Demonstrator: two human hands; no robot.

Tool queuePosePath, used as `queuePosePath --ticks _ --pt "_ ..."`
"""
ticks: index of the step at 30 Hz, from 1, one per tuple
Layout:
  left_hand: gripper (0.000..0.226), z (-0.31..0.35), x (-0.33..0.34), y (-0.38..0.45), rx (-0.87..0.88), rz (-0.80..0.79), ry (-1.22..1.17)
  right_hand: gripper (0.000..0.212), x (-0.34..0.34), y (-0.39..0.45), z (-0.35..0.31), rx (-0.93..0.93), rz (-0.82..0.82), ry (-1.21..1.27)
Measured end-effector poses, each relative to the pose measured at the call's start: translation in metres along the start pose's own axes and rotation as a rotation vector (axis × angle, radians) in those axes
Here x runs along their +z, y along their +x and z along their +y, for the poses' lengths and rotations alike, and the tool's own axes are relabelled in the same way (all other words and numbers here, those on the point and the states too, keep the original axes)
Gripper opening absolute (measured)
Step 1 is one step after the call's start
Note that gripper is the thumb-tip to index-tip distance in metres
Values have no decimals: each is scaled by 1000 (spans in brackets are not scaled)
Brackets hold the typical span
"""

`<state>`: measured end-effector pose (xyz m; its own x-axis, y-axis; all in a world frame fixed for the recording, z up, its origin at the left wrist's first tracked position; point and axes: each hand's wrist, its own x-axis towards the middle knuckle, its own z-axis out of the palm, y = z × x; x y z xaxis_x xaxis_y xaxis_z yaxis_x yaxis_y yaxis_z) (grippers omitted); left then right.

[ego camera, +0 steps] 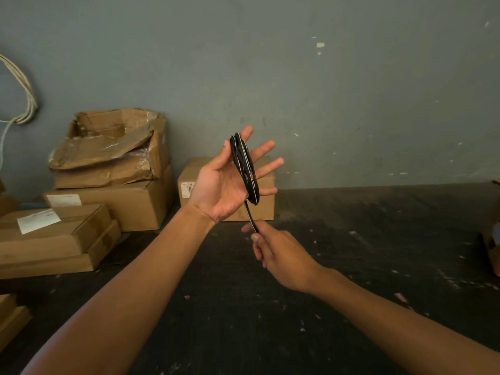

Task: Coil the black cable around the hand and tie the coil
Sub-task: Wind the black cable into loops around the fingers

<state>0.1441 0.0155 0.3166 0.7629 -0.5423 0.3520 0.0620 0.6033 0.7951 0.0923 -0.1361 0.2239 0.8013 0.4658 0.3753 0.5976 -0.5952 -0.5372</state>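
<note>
The black cable is wound in several loops around the four spread fingers of my left hand, which is raised palm up in the middle of the view. A short straight stretch of the cable runs down from the coil to my right hand. That hand sits just below and right of the left one, with thumb and fingers pinched on the cable's free end. The rest of the free end is hidden inside the right fist.
Stacked cardboard boxes stand at the left against a grey wall, one torn open on top. A single box sits behind my left hand. White cords hang at the far left. The dark floor is speckled with debris.
</note>
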Motion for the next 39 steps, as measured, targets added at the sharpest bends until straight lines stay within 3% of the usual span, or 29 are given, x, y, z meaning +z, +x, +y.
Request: queuePosePath --ticks 5,11,17,21,25,34,39 --pt "45 -7 -19 -1 24 135 47 20 -8 -2 -2 -45 141 -348" --pt "43 -16 -27 -2 -11 228 107 17 -26 -3 -15 -106 276 -508" --pt "42 -33 -25 -7 -52 204 220 28 -52 10 -20 -106 348 -571" --pt "41 -39 -24 -9 -71 196 219 15 -60 18 -20 52 368 -291" --pt "40 -47 -19 -12 -81 183 201 4 -57 19 -21 84 349 -39" --pt "47 -50 -8 -16 -111 137 92 6 -54 18 -22 145 347 354" --pt "45 -51 -4 -18 -163 105 75 19 -55 16 -21 223 319 608"
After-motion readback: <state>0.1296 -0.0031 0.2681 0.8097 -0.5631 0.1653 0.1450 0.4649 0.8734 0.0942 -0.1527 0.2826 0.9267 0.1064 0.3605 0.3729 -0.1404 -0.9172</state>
